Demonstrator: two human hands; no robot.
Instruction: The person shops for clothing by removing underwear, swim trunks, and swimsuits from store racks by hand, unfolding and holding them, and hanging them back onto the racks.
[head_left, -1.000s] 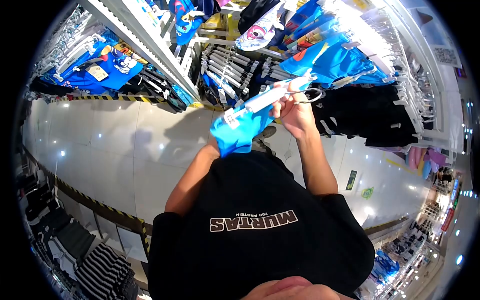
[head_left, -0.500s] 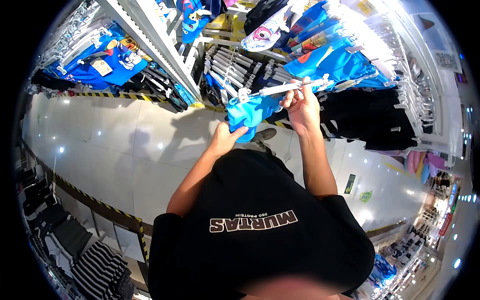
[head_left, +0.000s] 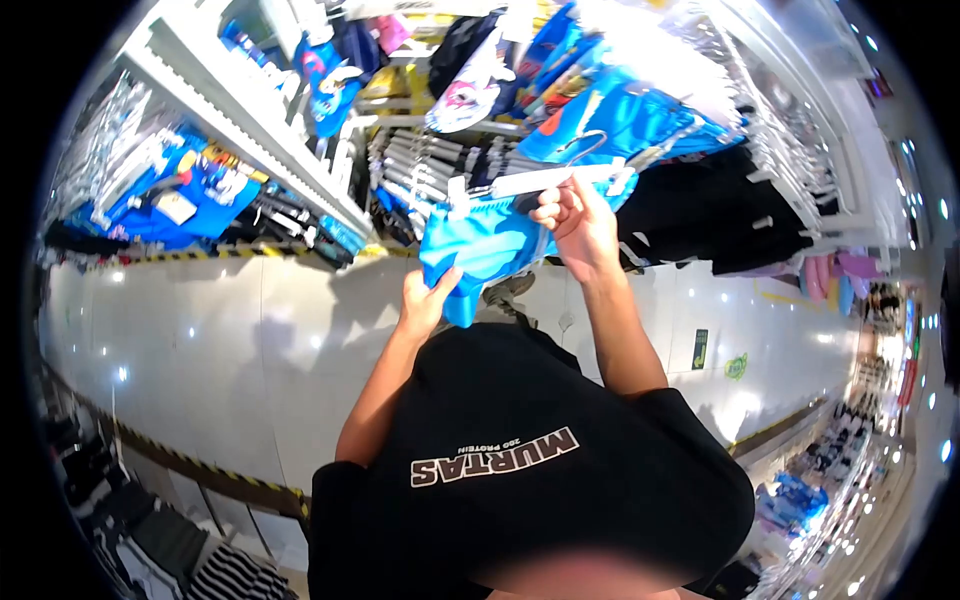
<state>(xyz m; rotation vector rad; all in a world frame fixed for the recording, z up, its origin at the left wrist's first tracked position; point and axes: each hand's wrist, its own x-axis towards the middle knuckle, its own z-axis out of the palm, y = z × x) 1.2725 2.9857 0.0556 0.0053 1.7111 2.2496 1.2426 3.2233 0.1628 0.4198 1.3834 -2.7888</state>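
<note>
A blue garment (head_left: 480,240) hangs clipped to a white hanger (head_left: 532,181) in front of the rack. My left hand (head_left: 428,300) pinches the lower left part of the garment between thumb and fingers. On the right, my right hand (head_left: 578,222) has its fingers curled at the hanger's bar, near the right side of the garment. The hanger's metal hook stands above the bar, close to the blue printed clothes (head_left: 600,118) on the rack.
Black clothes (head_left: 690,215) hang on the right. More blue clothes (head_left: 160,215) hang at the left beside a white metal rack frame (head_left: 245,120). Striped folded clothes (head_left: 235,580) lie at the lower left. Yellow-black tape (head_left: 215,480) edges the shelving bases.
The view has shifted, so the racks appear further left. The blue garment now looks more spread out, with the hanger's hook visible. Both hands remain on it.
</note>
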